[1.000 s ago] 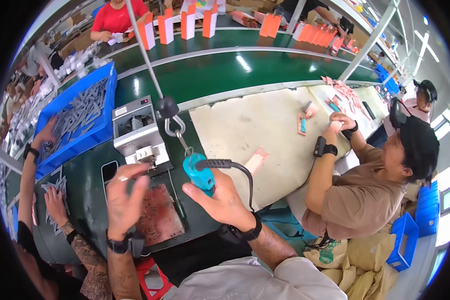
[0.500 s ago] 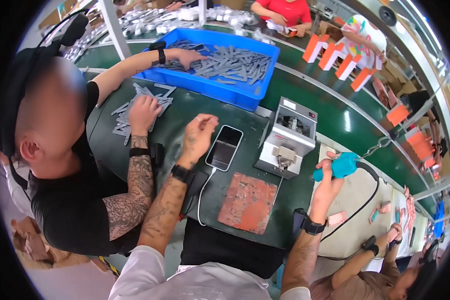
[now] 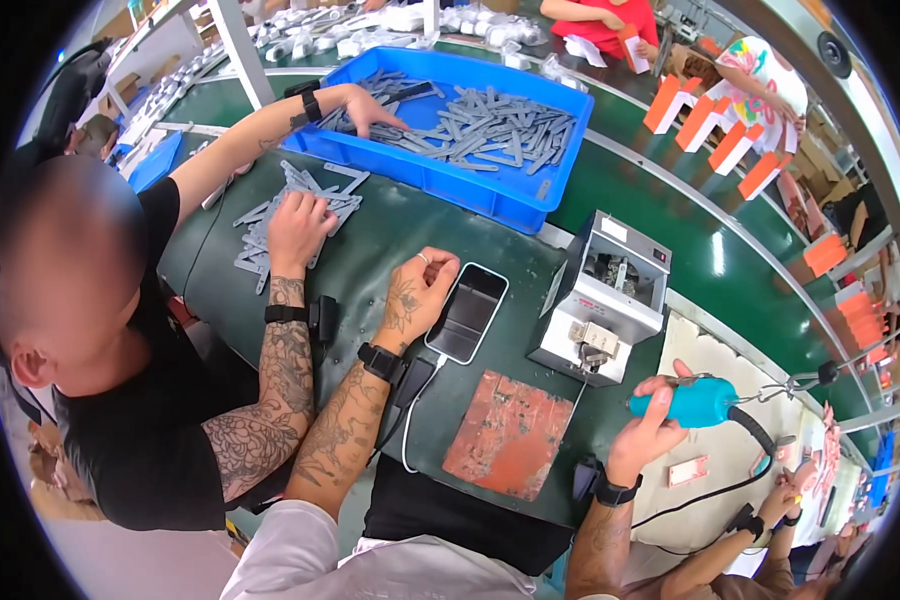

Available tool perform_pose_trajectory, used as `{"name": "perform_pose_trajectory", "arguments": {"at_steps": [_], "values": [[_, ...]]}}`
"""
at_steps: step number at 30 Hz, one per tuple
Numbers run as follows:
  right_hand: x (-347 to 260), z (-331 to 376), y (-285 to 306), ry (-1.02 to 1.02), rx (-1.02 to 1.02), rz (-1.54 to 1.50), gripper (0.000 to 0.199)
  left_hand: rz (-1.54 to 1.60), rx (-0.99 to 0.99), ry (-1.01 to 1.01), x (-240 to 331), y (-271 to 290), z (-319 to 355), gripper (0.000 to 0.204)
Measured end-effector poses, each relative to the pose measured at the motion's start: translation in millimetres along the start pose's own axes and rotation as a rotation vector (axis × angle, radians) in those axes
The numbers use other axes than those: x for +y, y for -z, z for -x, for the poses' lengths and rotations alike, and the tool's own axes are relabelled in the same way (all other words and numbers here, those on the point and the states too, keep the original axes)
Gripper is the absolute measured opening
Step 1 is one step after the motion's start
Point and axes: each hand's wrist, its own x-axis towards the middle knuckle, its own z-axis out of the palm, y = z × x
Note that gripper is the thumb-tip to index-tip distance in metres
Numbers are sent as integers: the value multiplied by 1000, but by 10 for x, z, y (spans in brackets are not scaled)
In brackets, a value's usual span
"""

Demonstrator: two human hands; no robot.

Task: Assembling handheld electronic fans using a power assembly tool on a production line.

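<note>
My right hand [image 3: 648,432] grips a teal electric screwdriver [image 3: 698,402], which hangs from a metal hook and trails a black cable. Its tip is hidden behind my fingers. Beside the phone [image 3: 468,312], my left hand [image 3: 417,295] is closed with curled fingers; whatever may be in them is hidden. In front of me on the dark green bench [image 3: 360,300] lies a worn reddish plate [image 3: 510,435]. Between the phone and the screwdriver stands a small grey metal screw feeder [image 3: 602,300].
A blue bin [image 3: 450,190] of flat grey strips stands at the back. On my left, a co-worker reaches into it and rests a hand [image 3: 298,235] on a pile of strips. Orange-and-white boxes [image 3: 700,122] line the green conveyor [image 3: 620,170]. More people work behind it and at right.
The view has shifted, so the bench things sit further right and lower. My right hand still holds the screwdriver, and my left hand is now closer to the phone's edge.
</note>
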Motion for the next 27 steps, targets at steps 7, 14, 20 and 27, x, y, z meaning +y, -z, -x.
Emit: {"name": "perform_pose_trajectory", "arguments": {"at_steps": [7, 14, 20, 27], "values": [[-32, 55, -21, -39, -35, -73, 50, -3, -23, 0, 58, -5, 14, 20], [-74, 61, -34, -46, -84, -33, 51, -2, -25, 16, 38, 3, 33, 20], [-98, 62, -16, -71, -109, -41, 49, -17, -30, -29, 23, -16, 25, 20], [-72, 58, -11, -57, -133, -32, 49, 15, -37, -30, 26, -14, 21, 19]]}}
